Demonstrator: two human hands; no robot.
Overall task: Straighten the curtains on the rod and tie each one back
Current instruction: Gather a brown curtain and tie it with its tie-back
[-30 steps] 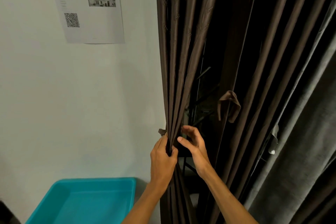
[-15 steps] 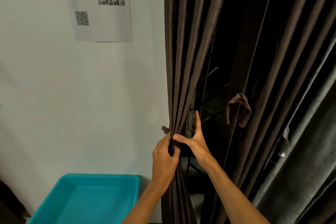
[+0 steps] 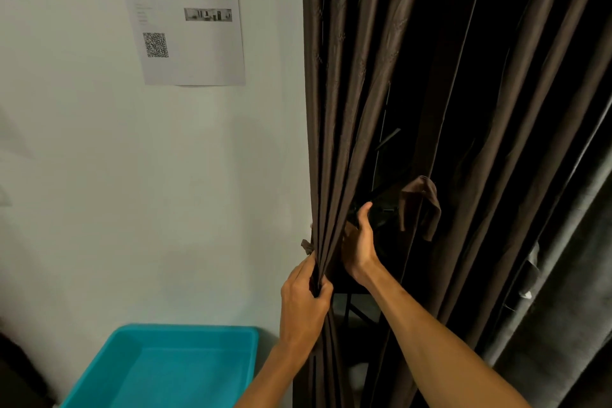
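Evidently the left hand (image 3: 306, 301) grips the curtain (image 3: 334, 109) bunched for tying, while the right hand (image 3: 359, 242), at its one o'clock, reaches behind, grasp hidden.

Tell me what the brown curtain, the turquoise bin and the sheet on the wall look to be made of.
The brown curtain looks like woven fabric, perhaps synthetic, with a faint sheen; it hangs in soft folds. The turquoise bin seems moulded plastic, smooth and semi-gloss, with rounded rim. The sheet is likely matt paper, printed with a QR code.
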